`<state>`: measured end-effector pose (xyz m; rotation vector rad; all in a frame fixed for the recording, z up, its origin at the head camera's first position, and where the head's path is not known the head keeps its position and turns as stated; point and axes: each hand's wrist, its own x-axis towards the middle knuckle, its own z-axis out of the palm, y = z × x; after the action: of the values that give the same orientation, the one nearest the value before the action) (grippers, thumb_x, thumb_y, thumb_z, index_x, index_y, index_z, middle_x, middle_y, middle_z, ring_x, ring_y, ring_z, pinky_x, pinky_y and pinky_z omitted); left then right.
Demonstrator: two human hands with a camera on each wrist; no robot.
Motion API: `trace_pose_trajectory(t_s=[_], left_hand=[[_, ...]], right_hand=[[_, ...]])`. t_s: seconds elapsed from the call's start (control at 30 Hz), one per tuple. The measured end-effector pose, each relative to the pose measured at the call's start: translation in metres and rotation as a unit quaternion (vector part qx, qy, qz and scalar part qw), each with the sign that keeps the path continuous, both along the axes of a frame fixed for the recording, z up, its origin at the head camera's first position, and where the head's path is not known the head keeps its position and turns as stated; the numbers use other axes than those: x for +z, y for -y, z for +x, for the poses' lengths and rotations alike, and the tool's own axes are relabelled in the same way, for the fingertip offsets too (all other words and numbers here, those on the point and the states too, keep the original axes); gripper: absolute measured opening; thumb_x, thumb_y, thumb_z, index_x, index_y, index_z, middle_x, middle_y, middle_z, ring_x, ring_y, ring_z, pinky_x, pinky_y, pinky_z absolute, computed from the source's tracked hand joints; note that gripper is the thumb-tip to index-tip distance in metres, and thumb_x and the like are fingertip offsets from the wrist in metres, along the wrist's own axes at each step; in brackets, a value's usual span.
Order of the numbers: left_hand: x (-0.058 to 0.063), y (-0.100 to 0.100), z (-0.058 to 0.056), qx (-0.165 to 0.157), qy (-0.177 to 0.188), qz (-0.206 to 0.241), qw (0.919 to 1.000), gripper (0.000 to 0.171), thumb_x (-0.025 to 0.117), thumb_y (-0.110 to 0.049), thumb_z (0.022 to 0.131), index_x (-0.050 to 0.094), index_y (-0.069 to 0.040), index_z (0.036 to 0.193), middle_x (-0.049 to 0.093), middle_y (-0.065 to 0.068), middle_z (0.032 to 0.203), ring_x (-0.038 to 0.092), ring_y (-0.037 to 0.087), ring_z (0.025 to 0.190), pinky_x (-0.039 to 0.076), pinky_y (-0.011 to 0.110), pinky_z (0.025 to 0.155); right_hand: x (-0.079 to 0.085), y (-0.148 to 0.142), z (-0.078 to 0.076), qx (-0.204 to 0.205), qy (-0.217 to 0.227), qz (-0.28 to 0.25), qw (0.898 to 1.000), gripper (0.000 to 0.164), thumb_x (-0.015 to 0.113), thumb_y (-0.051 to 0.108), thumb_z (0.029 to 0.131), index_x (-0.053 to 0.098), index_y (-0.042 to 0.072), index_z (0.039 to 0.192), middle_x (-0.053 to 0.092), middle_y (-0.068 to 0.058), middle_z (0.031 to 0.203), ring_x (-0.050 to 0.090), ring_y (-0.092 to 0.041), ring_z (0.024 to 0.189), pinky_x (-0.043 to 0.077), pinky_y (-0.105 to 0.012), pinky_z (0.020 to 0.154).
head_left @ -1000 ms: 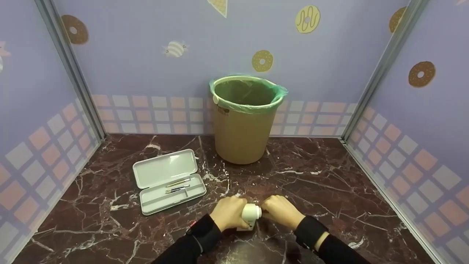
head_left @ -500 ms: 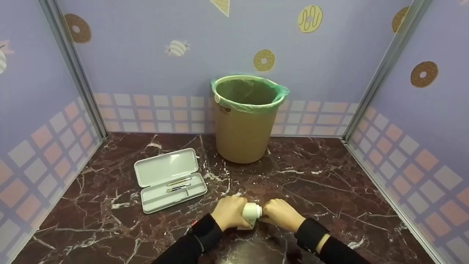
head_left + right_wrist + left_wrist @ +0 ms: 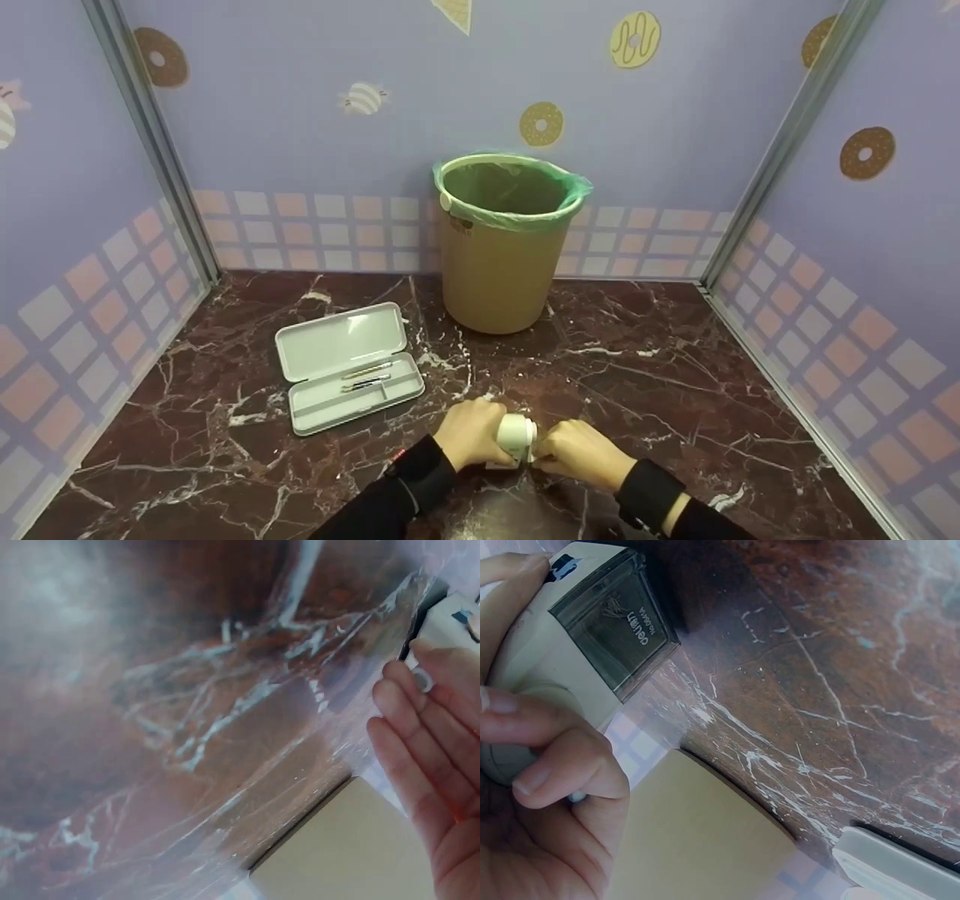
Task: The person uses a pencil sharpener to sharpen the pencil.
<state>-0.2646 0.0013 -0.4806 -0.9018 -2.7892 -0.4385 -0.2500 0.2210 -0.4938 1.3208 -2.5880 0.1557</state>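
Note:
My left hand (image 3: 471, 433) grips a cream pencil sharpener (image 3: 513, 429) close over the table. In the left wrist view the thumb presses one side of the sharpener (image 3: 536, 664) and the curled fingers wrap the other. Its clear dark shavings drawer (image 3: 622, 622) holds some shavings. My right hand (image 3: 581, 450) is at the sharpener's right end. In the right wrist view its thumb and fingertips pinch the small pale knob of the crank handle (image 3: 422, 679), the other fingers extended. Most of the crank is hidden by the hand.
A pale pencil case (image 3: 341, 345) lies with its lid up at the left, with several thin brushes or pencils (image 3: 367, 381) inside. Behind the hands stands a tan waste bin (image 3: 499, 277) with a green liner. Patterned walls enclose the marble table (image 3: 645, 390).
My right hand has swung slightly right and nearer the body at the sharpener's crank end. The left hand and the sharpener stay almost where they were.

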Motion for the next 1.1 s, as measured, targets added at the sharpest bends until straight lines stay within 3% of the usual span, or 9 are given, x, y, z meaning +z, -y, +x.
trace_pose_trajectory(t_s=[0.37,0.57,0.73,0.87,1.1], left_hand=[[0.001,-0.003,0.000,0.002,0.007,-0.006,1.0000,0.049,0.097,-0.042,0.055,0.066,-0.013,0.080,0.067,0.000,0.075,0.060,0.015,0.062,0.046,0.027,0.054],[0.004,0.000,-0.002,0.008,0.005,-0.012,0.9999,0.049,0.097,-0.041,0.053,0.066,-0.013,0.079,0.067,0.000,0.074,0.060,0.016,0.063,0.049,0.029,0.055],[0.004,-0.002,-0.002,0.007,0.011,-0.017,0.9998,0.047,0.096,-0.039,0.053,0.066,-0.013,0.078,0.068,0.000,0.074,0.060,0.016,0.062,0.048,0.029,0.054],[0.004,-0.004,-0.002,0.010,0.009,-0.026,0.9996,0.045,0.096,-0.037,0.053,0.067,-0.012,0.078,0.068,0.001,0.074,0.060,0.016,0.061,0.048,0.029,0.053],[0.005,-0.005,-0.001,0.012,0.016,-0.036,0.9992,0.045,0.095,-0.038,0.055,0.067,-0.013,0.079,0.067,0.000,0.075,0.060,0.016,0.063,0.048,0.029,0.055]], right_hand=[[0.010,-0.005,0.011,0.035,-0.022,-0.021,0.999,0.019,0.083,0.014,0.074,0.068,0.020,0.065,0.064,0.011,0.060,0.052,0.003,0.054,0.041,-0.014,0.052],[0.021,-0.005,0.016,0.060,-0.075,-0.037,0.995,0.013,0.085,0.017,0.073,0.073,0.022,0.070,0.064,0.013,0.061,0.051,0.005,0.054,0.041,-0.012,0.052],[0.025,-0.005,0.018,0.068,-0.089,-0.032,0.993,0.020,0.085,0.015,0.071,0.067,0.021,0.065,0.057,0.013,0.057,0.042,0.005,0.052,0.035,-0.011,0.050],[0.030,-0.007,0.019,0.067,-0.082,-0.042,0.994,0.030,0.086,0.023,0.076,0.060,0.021,0.062,0.054,0.013,0.056,0.035,0.006,0.052,0.028,-0.010,0.049],[0.040,-0.009,0.019,0.076,-0.092,-0.060,0.991,0.028,0.088,0.026,0.073,0.062,0.022,0.064,0.057,0.013,0.057,0.042,0.005,0.051,0.032,-0.010,0.048]])
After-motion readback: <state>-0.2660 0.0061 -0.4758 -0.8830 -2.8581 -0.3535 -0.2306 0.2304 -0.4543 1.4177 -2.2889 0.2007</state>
